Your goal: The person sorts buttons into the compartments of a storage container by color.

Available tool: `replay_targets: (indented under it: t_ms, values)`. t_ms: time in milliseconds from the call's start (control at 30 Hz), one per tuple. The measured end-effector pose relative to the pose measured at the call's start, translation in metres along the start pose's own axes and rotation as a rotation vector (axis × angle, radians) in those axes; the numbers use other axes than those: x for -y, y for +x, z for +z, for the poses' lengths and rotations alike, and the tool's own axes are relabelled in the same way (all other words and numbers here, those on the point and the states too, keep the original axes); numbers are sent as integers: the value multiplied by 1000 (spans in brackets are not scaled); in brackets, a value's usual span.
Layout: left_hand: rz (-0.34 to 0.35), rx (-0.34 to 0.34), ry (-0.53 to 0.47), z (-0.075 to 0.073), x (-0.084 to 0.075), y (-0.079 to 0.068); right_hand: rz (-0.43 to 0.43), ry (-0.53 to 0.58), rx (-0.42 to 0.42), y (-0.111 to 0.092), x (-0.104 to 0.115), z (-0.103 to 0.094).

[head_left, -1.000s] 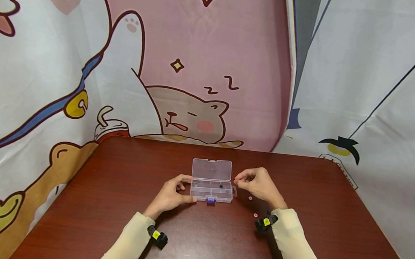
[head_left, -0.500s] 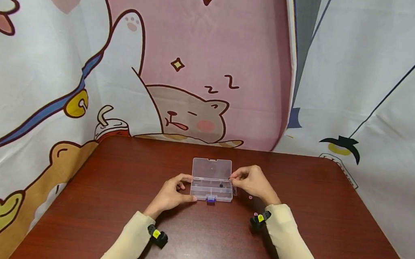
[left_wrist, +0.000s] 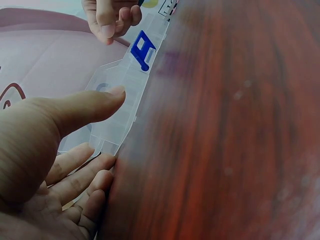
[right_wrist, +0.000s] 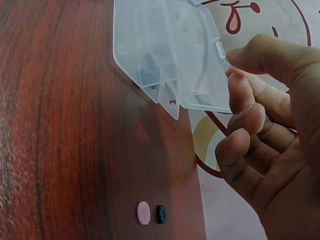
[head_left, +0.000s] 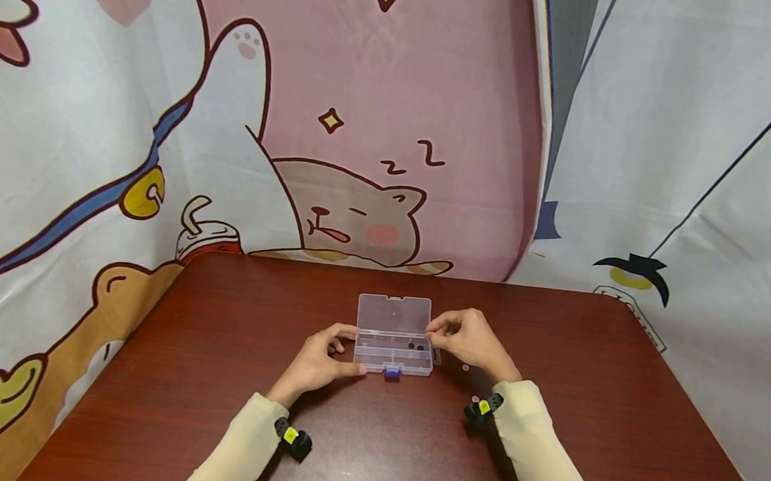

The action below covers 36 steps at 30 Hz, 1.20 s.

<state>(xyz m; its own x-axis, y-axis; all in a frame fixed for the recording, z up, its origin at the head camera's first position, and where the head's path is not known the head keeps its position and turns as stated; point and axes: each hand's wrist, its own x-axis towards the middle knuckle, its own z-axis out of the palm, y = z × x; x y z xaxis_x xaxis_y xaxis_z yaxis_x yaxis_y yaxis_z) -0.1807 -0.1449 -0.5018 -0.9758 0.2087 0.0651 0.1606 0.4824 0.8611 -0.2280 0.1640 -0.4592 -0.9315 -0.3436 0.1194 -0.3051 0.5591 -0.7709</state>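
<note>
A clear plastic compartment box (head_left: pixel 392 363) stands on the table with its lid (head_left: pixel 393 314) raised and its blue latch (left_wrist: pixel 143 51) facing front. My left hand (head_left: pixel 317 357) holds the box's left end, thumb at the front and fingers round the side. Two small dark buttons (head_left: pixel 416 346) lie in a rear compartment on the right. My right hand (head_left: pixel 471 340) hovers at the box's right end beside the lid, fingers curled. Its thumb (right_wrist: pixel 267 57) and index tips are close together with nothing visible between them.
A pink button (right_wrist: pixel 143 213) and a black button (right_wrist: pixel 161 214) lie on the brown table (head_left: pixel 369 451) right of the box. Another pink button (head_left: pixel 466 368) is nearer the box. A cartoon-printed cloth (head_left: pixel 476 127) hangs behind the table.
My right hand moved left to the box's right end, then stayed there. A second dark button now shows in the rear compartment beside the first. The left hand kept its hold.
</note>
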Motion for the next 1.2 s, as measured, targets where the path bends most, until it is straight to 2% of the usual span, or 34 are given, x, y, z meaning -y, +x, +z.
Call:
replay_targets:
  t_ms: [233,533,767,1200]
  values:
    - [1,-2,-3,0,0,0,-34,-7,19,-2,0,-4]
    - [-4,-2,-15,-1,-2,0,-71,-61,14,-11,0,-19]
    - [11,-2,-9,-1,-2,0,-24,-66,14,-23,-9,-32]
    - [-2,7,-4,-2,-4,0,44,-33,34,-44,-25,-52]
